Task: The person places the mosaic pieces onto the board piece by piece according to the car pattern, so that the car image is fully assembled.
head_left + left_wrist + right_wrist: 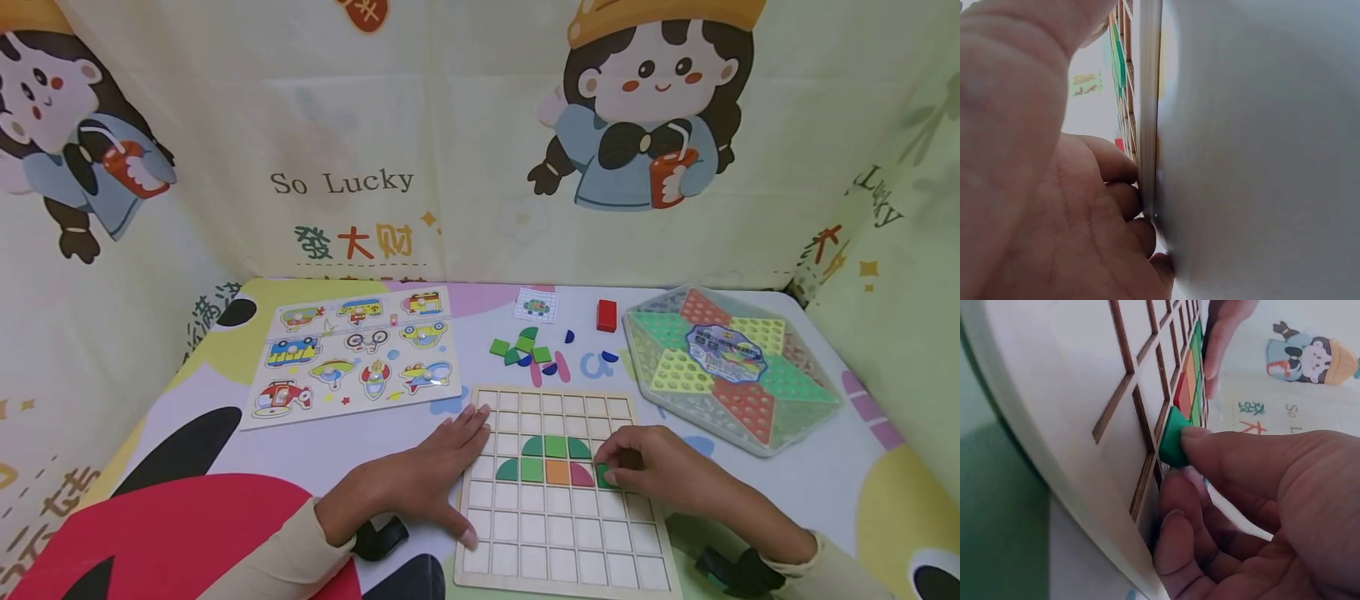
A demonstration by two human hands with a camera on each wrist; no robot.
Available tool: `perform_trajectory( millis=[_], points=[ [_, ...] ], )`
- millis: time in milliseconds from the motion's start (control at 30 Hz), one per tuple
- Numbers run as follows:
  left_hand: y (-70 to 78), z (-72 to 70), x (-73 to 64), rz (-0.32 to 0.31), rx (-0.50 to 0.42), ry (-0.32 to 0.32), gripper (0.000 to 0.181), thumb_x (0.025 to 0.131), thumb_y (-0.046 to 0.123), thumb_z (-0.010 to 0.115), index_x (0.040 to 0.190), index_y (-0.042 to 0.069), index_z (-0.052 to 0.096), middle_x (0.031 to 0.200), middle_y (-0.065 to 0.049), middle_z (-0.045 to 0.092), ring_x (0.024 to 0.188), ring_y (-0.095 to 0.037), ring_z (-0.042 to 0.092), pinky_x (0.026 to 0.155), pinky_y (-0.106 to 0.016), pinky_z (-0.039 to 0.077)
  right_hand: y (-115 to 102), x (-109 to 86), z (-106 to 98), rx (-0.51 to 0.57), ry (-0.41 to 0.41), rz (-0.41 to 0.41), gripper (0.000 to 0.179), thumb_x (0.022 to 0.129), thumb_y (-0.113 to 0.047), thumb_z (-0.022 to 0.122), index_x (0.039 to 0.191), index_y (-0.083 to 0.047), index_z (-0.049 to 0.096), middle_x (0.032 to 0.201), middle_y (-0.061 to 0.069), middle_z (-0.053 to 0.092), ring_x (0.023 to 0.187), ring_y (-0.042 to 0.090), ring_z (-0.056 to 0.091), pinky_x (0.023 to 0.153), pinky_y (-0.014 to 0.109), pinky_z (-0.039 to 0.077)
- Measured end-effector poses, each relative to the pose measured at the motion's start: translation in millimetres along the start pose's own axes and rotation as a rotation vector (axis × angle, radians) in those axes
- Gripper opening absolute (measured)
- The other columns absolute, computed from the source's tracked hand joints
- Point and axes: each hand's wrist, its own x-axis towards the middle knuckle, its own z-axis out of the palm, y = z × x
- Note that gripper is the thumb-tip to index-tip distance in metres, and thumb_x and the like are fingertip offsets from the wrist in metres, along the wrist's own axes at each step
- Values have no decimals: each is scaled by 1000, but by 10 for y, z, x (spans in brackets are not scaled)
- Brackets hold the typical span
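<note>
A wooden grid board (558, 533) lies on the table, with green pieces (555, 447), an orange square (557, 472) and a red rounded piece (581, 474) set in its cells. My right hand (663, 468) pinches a dark green piece (1174, 437) between thumb and fingers, at a cell just right of the red piece. In the right wrist view that piece stands tilted to the grid. Along the board's left edge, my left hand (420, 471) rests with fingers extended and thumb spread. The left wrist view shows its fingertips (1141, 234) touching the board's side.
Loose green squares (525, 343) and blue half-round pieces (610, 357) lie beyond the board, near a small pattern card (536, 306) and a red block (607, 316). A vehicle puzzle board (360, 358) is at left, a hexagonal game box (731, 367) at right.
</note>
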Motion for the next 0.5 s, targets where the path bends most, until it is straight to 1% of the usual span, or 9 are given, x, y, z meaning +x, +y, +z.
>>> perform_trajectory(
  millis=[133, 267, 400, 500],
  points=[
    [2, 1, 2, 1, 7, 0, 125, 67, 65, 78, 157, 10, 10, 163, -2, -7, 147, -20, -12, 117, -47, 3, -3, 0, 5, -37, 9, 9, 12, 87, -8, 72, 99, -10, 67, 85, -7, 58, 72, 6, 53, 63, 25, 49],
    [3, -1, 0, -2, 6, -2, 125, 67, 64, 78, 157, 10, 10, 163, -2, -8, 147, -20, -12, 117, -47, 3, -5, 2, -2, -37, -10, 16, 12, 88, -10, 72, 98, -11, 66, 84, -8, 58, 72, 5, 54, 63, 25, 48],
    [3, -6, 1, -2, 1, -6, 125, 67, 64, 78, 157, 10, 10, 163, -2, -8, 147, -20, -12, 117, -47, 3, -14, 0, -65, -37, -31, 18, 8, 92, -13, 69, 99, -13, 66, 86, -8, 59, 70, 6, 54, 62, 25, 48],
    [3, -9, 1, -4, -5, -9, 124, 67, 64, 78, 157, 11, 10, 163, -2, -8, 147, -20, -12, 117, -47, 3, -29, 23, -135, -69, -12, 27, 7, 93, -15, 67, 100, -14, 67, 85, -9, 59, 69, 7, 52, 59, 24, 47]
  ],
)
